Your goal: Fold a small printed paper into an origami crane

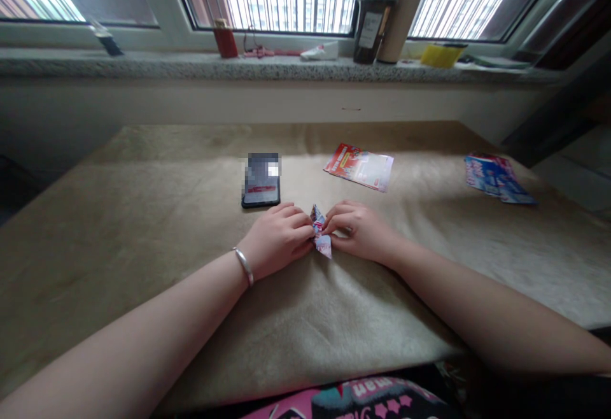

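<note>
A small folded paper piece (pixel 321 234), printed in red, white and blue, stands on the beige cloth-covered table (pixel 143 228) at the middle. My left hand (pixel 279 237), with a silver bangle on its wrist, pinches the piece from the left with curled fingers. My right hand (pixel 360 231) pinches it from the right, fingertips pressed against the folds. Both hands rest on the cloth and meet at the paper.
A black phone (pixel 261 180) lies just behind my left hand. A red and white leaflet (pixel 359 166) lies behind my right hand, and a blue leaflet (pixel 496 178) at the far right. The windowsill holds a red lighter (pixel 224 39), a dark jar (pixel 371 27) and a yellow item (pixel 442 55).
</note>
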`<action>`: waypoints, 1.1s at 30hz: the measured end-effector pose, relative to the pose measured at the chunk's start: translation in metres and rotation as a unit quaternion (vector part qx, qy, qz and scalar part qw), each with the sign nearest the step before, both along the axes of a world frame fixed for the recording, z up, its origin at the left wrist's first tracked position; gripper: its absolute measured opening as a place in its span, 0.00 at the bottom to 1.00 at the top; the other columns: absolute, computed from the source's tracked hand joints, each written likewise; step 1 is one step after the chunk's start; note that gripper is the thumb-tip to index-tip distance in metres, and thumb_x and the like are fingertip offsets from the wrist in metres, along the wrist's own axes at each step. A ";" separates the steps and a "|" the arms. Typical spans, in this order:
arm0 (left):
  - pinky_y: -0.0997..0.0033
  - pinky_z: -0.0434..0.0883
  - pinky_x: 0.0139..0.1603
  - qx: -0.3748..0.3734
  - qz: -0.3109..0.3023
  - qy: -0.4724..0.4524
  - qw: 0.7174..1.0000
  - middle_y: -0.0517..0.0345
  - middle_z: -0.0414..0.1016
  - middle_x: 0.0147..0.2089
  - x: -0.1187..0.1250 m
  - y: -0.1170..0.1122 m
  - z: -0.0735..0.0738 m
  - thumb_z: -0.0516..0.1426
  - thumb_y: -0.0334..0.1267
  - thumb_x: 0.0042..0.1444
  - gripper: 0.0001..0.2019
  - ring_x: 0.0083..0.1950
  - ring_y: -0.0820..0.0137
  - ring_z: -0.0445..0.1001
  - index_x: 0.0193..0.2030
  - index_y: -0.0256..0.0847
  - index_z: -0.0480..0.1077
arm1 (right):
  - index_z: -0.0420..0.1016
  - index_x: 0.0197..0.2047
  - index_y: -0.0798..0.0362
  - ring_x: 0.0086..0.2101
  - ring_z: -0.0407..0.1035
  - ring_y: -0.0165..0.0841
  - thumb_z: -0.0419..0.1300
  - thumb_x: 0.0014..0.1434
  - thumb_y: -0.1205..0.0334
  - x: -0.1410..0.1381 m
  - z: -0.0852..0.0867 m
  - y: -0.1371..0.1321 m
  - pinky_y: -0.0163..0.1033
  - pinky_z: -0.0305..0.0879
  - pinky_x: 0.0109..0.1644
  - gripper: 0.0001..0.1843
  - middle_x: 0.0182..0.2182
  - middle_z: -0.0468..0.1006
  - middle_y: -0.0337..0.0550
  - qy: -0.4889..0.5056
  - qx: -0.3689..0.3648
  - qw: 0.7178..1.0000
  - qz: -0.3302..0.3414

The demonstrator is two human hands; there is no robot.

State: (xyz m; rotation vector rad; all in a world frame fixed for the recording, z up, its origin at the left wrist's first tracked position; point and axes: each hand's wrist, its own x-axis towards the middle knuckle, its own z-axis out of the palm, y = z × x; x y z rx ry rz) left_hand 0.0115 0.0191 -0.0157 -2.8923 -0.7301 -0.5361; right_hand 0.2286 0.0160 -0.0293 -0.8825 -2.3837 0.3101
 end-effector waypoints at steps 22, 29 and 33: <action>0.61 0.66 0.52 -0.078 0.034 -0.065 0.994 0.57 0.77 0.36 0.006 0.006 -0.005 0.55 0.33 0.53 0.04 0.40 0.68 0.72 0.33 0.41 0.72 | 0.74 0.33 0.52 0.38 0.68 0.35 0.58 0.52 0.70 -0.006 0.001 0.000 0.40 0.65 0.44 0.06 0.34 0.78 0.44 -0.064 0.020 0.997 -0.028; 0.57 0.65 0.55 -0.086 0.048 -0.061 0.993 0.56 0.75 0.37 0.005 0.004 -0.005 0.55 0.33 0.55 0.05 0.42 0.67 0.72 0.35 0.41 0.72 | 0.74 0.32 0.53 0.37 0.68 0.35 0.58 0.52 0.69 -0.006 0.002 -0.002 0.40 0.65 0.44 0.04 0.32 0.77 0.45 -0.033 -0.018 0.998 -0.043; 0.62 0.68 0.50 -0.119 0.066 -0.078 0.988 0.53 0.75 0.38 0.006 0.004 -0.007 0.54 0.34 0.56 0.05 0.42 0.66 0.71 0.34 0.39 0.72 | 0.73 0.32 0.53 0.35 0.67 0.34 0.58 0.53 0.68 -0.006 0.003 -0.001 0.39 0.63 0.43 0.04 0.30 0.76 0.44 -0.013 -0.037 0.998 -0.050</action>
